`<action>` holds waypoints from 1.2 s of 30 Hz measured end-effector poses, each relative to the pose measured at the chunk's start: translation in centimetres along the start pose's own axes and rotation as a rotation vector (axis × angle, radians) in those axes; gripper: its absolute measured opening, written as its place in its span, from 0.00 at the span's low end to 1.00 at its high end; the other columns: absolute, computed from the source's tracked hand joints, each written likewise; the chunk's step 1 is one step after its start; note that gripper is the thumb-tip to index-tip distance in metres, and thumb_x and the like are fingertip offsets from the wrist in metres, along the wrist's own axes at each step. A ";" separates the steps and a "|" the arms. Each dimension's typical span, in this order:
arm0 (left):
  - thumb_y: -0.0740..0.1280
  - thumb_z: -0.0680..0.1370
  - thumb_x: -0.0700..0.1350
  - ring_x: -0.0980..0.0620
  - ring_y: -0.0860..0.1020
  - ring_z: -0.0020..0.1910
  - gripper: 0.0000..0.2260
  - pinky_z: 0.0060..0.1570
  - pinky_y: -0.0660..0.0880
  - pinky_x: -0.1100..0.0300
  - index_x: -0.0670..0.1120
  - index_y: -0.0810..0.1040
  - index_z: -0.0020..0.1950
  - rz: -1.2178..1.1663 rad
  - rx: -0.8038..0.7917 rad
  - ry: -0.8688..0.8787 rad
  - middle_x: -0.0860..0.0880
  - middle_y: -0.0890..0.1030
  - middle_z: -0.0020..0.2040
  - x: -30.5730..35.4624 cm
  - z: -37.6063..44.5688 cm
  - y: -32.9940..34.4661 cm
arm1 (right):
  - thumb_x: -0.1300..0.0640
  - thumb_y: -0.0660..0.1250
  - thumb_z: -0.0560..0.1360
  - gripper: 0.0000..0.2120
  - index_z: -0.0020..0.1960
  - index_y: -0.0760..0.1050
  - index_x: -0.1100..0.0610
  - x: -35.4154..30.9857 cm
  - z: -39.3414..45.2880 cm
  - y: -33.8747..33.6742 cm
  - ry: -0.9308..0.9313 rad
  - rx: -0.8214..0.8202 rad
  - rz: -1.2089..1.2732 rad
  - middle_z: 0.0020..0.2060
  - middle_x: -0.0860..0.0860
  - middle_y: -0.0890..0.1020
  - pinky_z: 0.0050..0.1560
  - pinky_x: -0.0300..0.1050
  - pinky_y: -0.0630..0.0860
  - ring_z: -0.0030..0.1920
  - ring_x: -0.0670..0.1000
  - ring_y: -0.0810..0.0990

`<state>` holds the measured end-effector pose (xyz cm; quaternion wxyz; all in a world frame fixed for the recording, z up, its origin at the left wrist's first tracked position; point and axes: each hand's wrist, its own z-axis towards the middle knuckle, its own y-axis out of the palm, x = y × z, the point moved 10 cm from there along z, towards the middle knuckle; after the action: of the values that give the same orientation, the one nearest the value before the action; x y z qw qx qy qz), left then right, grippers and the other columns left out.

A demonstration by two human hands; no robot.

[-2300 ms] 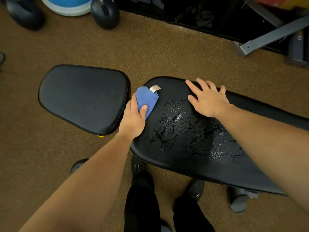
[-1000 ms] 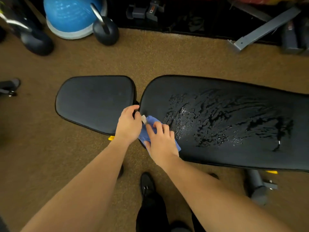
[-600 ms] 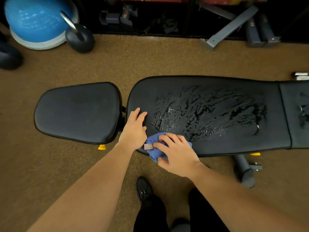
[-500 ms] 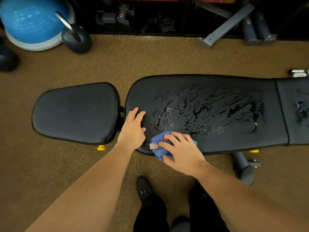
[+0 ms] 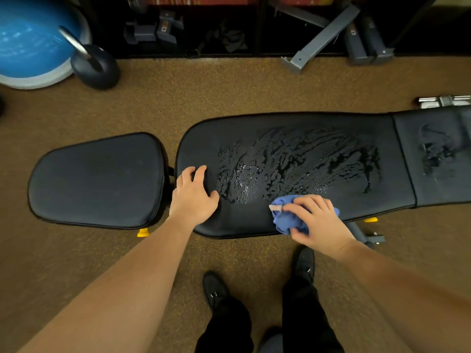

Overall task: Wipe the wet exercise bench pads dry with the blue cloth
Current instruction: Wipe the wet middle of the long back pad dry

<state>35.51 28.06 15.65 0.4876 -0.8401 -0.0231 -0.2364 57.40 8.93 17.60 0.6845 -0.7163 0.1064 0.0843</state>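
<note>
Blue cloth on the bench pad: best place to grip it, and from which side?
Grip the bunched middle of the blue cloth from above, as the right hand does now; it lies crumpled on the long pad, near its front edge.

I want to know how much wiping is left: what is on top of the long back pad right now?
A wide patch of water covers the long back pad. The left hand rests on its left end; the right hand grips the blue cloth at the near edge. Anything beneath the cloth is hidden.

Dim warm light, edges warped
</note>
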 end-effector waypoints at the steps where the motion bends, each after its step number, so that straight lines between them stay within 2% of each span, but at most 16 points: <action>1: 0.64 0.79 0.55 0.43 0.57 0.76 0.32 0.73 0.63 0.45 0.52 0.57 0.80 -0.004 0.008 -0.015 0.47 0.58 0.77 0.1 0.1 0.0 | 0.45 0.63 0.72 0.27 0.70 0.70 0.48 0.5 -0.2 -0.1 0.035 0.009 0.012 0.57 0.49 0.75 0.55 0.52 0.72 0.58 0.54 0.72; 3: 0.63 0.79 0.56 0.42 0.58 0.75 0.32 0.73 0.62 0.44 0.52 0.56 0.80 -0.010 0.016 -0.050 0.47 0.59 0.77 0.3 0.2 0.1 | 0.44 0.62 0.72 0.31 0.74 0.68 0.49 0.9 -0.5 -0.2 0.091 0.018 -0.010 0.57 0.51 0.74 0.55 0.52 0.71 0.56 0.55 0.73; 5: 0.62 0.79 0.56 0.41 0.59 0.75 0.32 0.72 0.62 0.43 0.52 0.55 0.80 0.006 0.016 -0.069 0.46 0.59 0.77 0.6 0.5 0.1 | 0.44 0.62 0.72 0.29 0.73 0.71 0.48 1.4 -0.8 -0.5 0.152 0.056 -0.037 0.57 0.53 0.73 0.54 0.53 0.71 0.56 0.56 0.72; 8: 0.62 0.80 0.57 0.41 0.58 0.75 0.32 0.73 0.61 0.44 0.52 0.55 0.81 0.035 0.020 -0.065 0.46 0.58 0.77 1.4 1.0 -0.3 | 0.46 0.65 0.71 0.26 0.69 0.75 0.46 1.4 -1.2 -1.0 0.202 0.112 -0.092 0.62 0.56 0.75 0.60 0.56 0.68 0.60 0.59 0.72; 13: 0.60 0.81 0.55 0.42 0.55 0.77 0.31 0.74 0.57 0.44 0.51 0.54 0.81 0.022 0.037 -0.002 0.46 0.57 0.78 4.9 1.7 -0.3 | 0.44 0.64 0.77 0.25 0.73 0.70 0.43 -0.3 -0.8 0.8 0.084 0.040 -0.085 0.68 0.51 0.73 0.70 0.57 0.62 0.69 0.57 0.70; 18: 0.60 0.81 0.56 0.43 0.54 0.78 0.30 0.76 0.56 0.44 0.51 0.54 0.81 0.045 0.041 0.109 0.46 0.58 0.78 9.4 2.0 1.1 | 0.48 0.57 0.79 0.23 0.74 0.68 0.46 2.3 -2.0 0.5 -0.027 -0.041 -0.092 0.72 0.50 0.71 0.76 0.58 0.58 0.74 0.55 0.67; 22: 0.61 0.80 0.58 0.43 0.51 0.79 0.32 0.77 0.52 0.42 0.53 0.54 0.81 0.097 0.010 0.193 0.46 0.56 0.79 12.4 2.0 2.3 | 0.51 0.56 0.78 0.24 0.74 0.68 0.47 7.5 -4.3 -1.5 0.123 0.014 -0.071 0.73 0.50 0.71 0.76 0.57 0.56 0.74 0.55 0.66; 26: 0.63 0.78 0.63 0.44 0.47 0.80 0.36 0.77 0.48 0.39 0.56 0.52 0.81 0.222 -0.037 0.364 0.48 0.52 0.81 16.9 1.0 4.4 | 0.55 0.56 0.79 0.20 0.70 0.72 0.49 11.0 -6.0 -3.6 0.249 0.118 -0.023 0.68 0.52 0.74 0.72 0.59 0.64 0.69 0.58 0.70; 28: 0.62 0.77 0.65 0.44 0.45 0.80 0.37 0.76 0.46 0.37 0.58 0.49 0.81 0.285 -0.077 0.463 0.50 0.48 0.81 19.5 -0.1 6.0 | 0.63 0.61 0.77 0.21 0.68 0.74 0.50 12.0 -6.2 -4.2 0.269 0.158 -0.009 0.66 0.54 0.75 0.66 0.62 0.70 0.65 0.60 0.72; 30: 0.62 0.76 0.67 0.44 0.42 0.80 0.39 0.76 0.44 0.35 0.59 0.46 0.81 0.325 -0.127 0.543 0.51 0.44 0.82 21.9 -1.3 7.9 | 0.71 0.66 0.72 0.25 0.65 0.76 0.52 13.4 -6.5 -5.2 0.331 0.211 0.004 0.63 0.55 0.76 0.60 0.63 0.72 0.61 0.62 0.72; 32: 0.62 0.76 0.67 0.44 0.40 0.80 0.41 0.75 0.42 0.34 0.60 0.43 0.81 0.363 -0.156 0.585 0.51 0.41 0.82 23.7 -2.4 9.7 | 0.75 0.67 0.69 0.28 0.64 0.77 0.54 15.5 -7.5 -6.6 0.443 0.285 0.037 0.62 0.57 0.76 0.58 0.63 0.72 0.60 0.63 0.71; 34: 0.63 0.75 0.68 0.43 0.38 0.80 0.42 0.75 0.40 0.33 0.60 0.41 0.81 0.395 -0.161 0.579 0.50 0.39 0.81 24.8 -2.7 11.2 | 0.74 0.65 0.69 0.28 0.65 0.75 0.54 18.0 -8.8 -8.4 0.560 0.359 0.072 0.63 0.57 0.74 0.59 0.61 0.69 0.61 0.63 0.70; 36: 0.63 0.75 0.68 0.42 0.35 0.80 0.44 0.74 0.38 0.33 0.59 0.38 0.80 0.403 -0.164 0.531 0.50 0.37 0.81 25.1 -2.5 11.9 | 0.70 0.65 0.71 0.26 0.67 0.74 0.54 19.7 -9.1 -9.3 0.570 0.359 0.075 0.65 0.57 0.73 0.62 0.60 0.68 0.63 0.62 0.69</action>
<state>60.06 14.91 17.58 0.4445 -0.7733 0.2903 -0.3467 78.62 -0.54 21.76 0.7389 -0.5746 0.3328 -0.1141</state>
